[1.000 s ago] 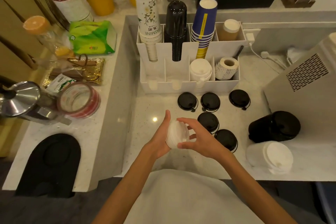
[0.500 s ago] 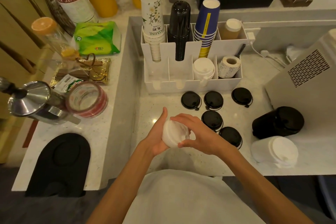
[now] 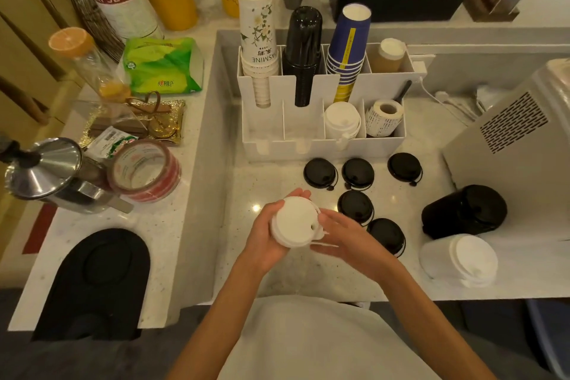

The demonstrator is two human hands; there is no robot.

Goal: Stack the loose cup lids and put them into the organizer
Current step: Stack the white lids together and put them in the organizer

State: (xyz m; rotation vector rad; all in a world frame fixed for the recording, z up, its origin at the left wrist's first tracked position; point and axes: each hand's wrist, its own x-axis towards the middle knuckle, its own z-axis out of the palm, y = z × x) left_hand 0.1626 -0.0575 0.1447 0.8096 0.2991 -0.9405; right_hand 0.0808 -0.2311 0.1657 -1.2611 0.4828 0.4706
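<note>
A stack of white lids (image 3: 295,221) is held above the counter, its top face turned up towards me. My left hand (image 3: 266,236) cups it from the left and below. My right hand (image 3: 342,239) touches its right edge with the fingertips. Several loose black lids (image 3: 355,206) lie flat on the counter just beyond and right of my hands. The white organizer (image 3: 311,136) stands behind them; one front compartment holds white lids (image 3: 341,120), the two left front compartments show nothing inside.
A sleeve of black lids (image 3: 464,211) and a sleeve of white lids (image 3: 459,259) lie on their sides at the right, beside a grey machine (image 3: 518,145). Cup stacks (image 3: 302,55) fill the organizer's back row. A tape roll (image 3: 143,170) and a metal pot (image 3: 46,173) sit on the left ledge.
The white lid stack has turned in my hands so its top faces up. My right hand has slid from over the stack to its right edge.
</note>
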